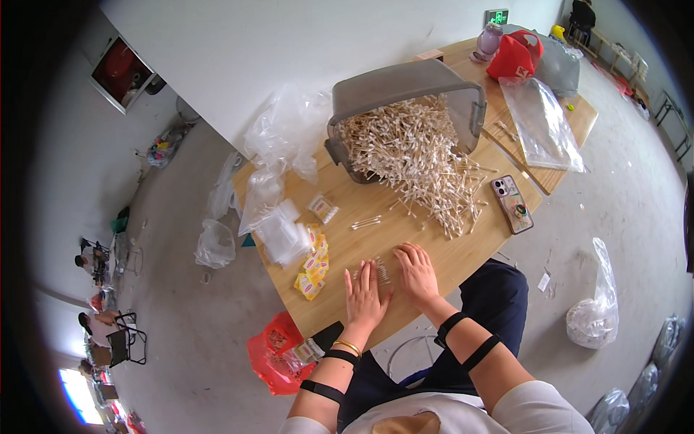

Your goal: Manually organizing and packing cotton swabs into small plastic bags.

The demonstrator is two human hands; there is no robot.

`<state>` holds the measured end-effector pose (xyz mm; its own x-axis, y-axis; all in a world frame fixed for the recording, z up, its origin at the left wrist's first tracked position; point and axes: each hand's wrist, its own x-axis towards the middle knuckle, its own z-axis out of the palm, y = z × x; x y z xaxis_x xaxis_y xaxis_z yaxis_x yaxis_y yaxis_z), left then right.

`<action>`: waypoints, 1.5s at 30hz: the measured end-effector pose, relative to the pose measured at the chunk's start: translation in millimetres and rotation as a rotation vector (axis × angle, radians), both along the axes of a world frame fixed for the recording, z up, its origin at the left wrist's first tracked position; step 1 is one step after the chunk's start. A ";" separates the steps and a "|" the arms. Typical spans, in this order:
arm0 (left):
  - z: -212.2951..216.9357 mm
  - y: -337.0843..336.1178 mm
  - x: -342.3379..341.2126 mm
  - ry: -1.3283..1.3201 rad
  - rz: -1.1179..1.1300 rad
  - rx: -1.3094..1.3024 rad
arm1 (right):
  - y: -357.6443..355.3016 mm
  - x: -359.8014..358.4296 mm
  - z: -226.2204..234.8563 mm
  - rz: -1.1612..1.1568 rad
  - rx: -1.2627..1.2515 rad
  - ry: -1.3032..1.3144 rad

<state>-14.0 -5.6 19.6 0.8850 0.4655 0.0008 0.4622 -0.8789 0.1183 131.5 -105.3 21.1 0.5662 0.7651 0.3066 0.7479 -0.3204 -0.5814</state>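
Cotton swabs [383, 273], slim, pale-stemmed, white-tipped; small row lies on table [343, 249], between left hand [366, 300], flat, extended, gripping nothing, and right hand [417, 273], loosely curved, any hold impossible to tell.

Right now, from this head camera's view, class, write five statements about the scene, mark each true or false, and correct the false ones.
1. The grey bin is tipped on its side, with cotton swabs spilling out. True.
2. The phone lies left of the swab heap. False: it lies to the right.
3. A few small swabs lie between the left hand and right hand. True.
4. The gold bracelet is on the right wrist. False: the left.
5. Yellow packets lie left of both hands. True.
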 end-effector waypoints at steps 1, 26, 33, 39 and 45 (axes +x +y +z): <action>1.7 -0.2 0.3 0.000 -0.001 0.001 | -0.5 0.7 -1.0 -0.001 0.001 0.000; -7.1 -9.1 -10.9 0.033 -0.066 -0.045 | 1.4 -0.1 -3.9 -0.005 -0.001 -0.004; -3.0 -8.3 -7.4 0.089 -0.045 0.014 | 0.2 1.6 -5.9 -0.006 0.007 -0.013; 0.9 -5.3 -12.4 0.025 -0.063 -0.071 | 2.1 -0.8 -4.6 -0.002 0.023 -0.019; 6.7 4.6 -28.4 -0.042 0.067 -0.052 | -9.6 1.1 -7.8 0.133 -0.059 -0.065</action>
